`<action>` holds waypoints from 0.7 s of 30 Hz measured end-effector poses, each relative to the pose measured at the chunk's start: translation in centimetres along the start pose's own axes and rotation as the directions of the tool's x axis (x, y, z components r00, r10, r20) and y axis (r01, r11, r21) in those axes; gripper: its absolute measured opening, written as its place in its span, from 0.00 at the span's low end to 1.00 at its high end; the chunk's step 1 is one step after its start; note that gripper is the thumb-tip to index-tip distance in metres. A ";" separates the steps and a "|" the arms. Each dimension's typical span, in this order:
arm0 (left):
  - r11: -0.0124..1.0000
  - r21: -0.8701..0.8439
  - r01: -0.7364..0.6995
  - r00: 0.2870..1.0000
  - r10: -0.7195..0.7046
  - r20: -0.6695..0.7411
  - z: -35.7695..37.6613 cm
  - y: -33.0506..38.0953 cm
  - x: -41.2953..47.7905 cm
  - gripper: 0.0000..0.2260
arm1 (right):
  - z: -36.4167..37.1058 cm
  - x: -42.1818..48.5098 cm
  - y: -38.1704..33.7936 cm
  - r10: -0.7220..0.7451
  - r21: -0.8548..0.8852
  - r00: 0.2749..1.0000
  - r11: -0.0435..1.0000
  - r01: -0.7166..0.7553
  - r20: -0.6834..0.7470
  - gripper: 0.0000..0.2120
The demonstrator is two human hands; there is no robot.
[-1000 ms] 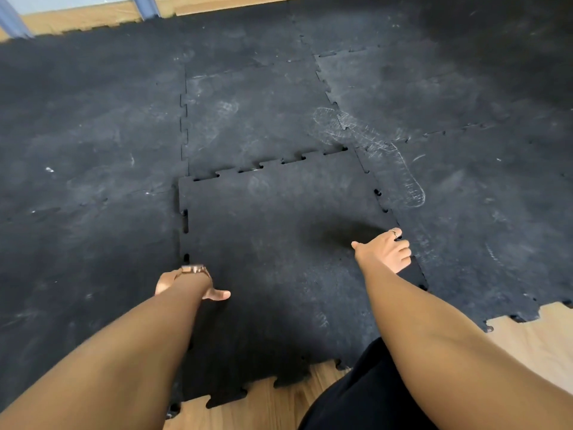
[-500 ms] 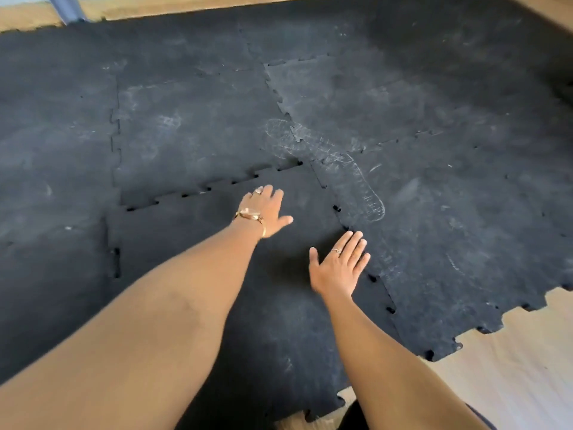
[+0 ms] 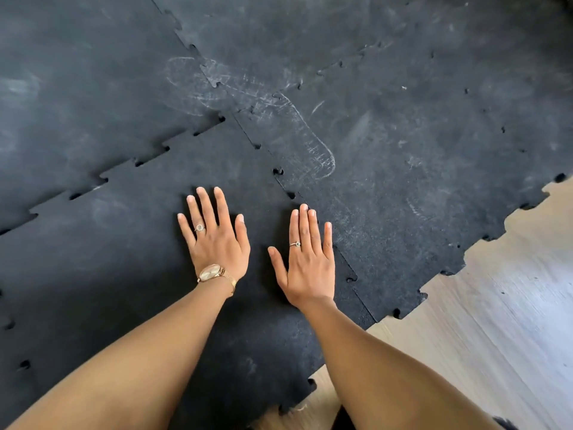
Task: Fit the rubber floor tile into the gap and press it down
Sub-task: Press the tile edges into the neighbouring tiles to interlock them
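Observation:
A black rubber floor tile [image 3: 124,259] with puzzle-tooth edges lies among the other black tiles, its far and right seams showing small dark gaps. My left hand [image 3: 215,234] rests flat on it, fingers spread, a watch on the wrist. My right hand [image 3: 307,256] lies flat beside it, fingers extended, close to the tile's right seam [image 3: 350,274]. Neither hand holds anything.
Neighbouring black tiles [image 3: 418,135] cover the floor beyond and to the right, one carrying a pale dusty footprint [image 3: 279,119]. Bare light wood floor [image 3: 496,336] shows at the lower right past the toothed mat edge.
Both hands have moved forward from the tile's sides and come down flat side by side on the tile. The view has shifted closer and to the right.

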State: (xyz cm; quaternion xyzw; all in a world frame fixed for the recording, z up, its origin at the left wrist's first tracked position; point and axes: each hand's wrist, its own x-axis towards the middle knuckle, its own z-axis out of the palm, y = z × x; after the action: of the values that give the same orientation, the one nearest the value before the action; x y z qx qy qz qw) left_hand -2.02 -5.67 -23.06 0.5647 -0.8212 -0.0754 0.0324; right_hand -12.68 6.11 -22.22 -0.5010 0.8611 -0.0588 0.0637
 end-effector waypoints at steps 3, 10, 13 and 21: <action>1.000 -0.008 -0.007 1.000 0.007 0.005 -0.2 -0.1 -0.1 0.28 | -0.1 0.3 0.1 -0.010 -0.021 1.000 1.000 0.010 0.024 0.35; 0.992 0.041 -0.123 0.992 0.122 0.020 -1.6 0.3 0.2 0.28 | -1.0 -0.1 -0.2 0.039 -0.013 0.998 0.999 -0.038 0.048 0.38; 0.860 0.127 -0.494 0.869 0.489 0.069 -2.5 1.0 0.9 0.31 | -1.1 -1.2 0.7 -0.007 0.016 0.997 1.000 0.005 0.071 0.40; 0.706 -0.135 -0.695 0.693 0.708 0.135 -2.0 4.9 -1.1 0.22 | -2.0 -3.2 2.6 -0.096 -0.099 0.981 0.989 0.114 0.166 0.41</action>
State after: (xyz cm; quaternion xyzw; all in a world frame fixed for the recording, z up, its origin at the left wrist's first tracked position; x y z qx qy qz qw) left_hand -5.82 -3.10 -20.27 0.1977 -0.9706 -0.1372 0.0062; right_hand -13.71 10.25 -20.57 -0.5516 0.8274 0.0253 0.1027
